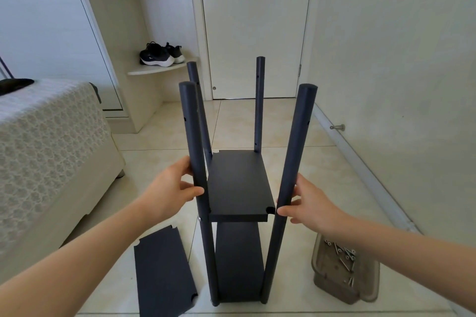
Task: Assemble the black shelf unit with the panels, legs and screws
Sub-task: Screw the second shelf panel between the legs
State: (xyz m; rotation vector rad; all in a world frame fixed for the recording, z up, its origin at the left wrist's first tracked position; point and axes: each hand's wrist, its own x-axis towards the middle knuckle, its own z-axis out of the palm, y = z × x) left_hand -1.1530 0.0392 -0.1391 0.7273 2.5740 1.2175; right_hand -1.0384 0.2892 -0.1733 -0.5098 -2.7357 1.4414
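Observation:
The black shelf unit stands upright on the tiled floor, four round legs rising around two fitted panels. The upper panel (238,185) sits mid-height; the lower panel (239,260) is near the floor. My left hand (175,185) wraps its fingers and thumb around the near left leg (194,152). My right hand (307,203) touches the near right leg (296,152) with thumb and fingertips, just beside the upper panel's notched corner. A silver screw head (199,219) shows on the left leg. One loose black panel (163,273) lies flat on the floor to the left.
A grey tray (368,288) holding several screws sits on the floor at the right. A bed with a patterned cover (46,141) stands close on the left. Behind are a white door (257,28), a corner shelf with black shoes (161,55), and a wall doorstop (338,127).

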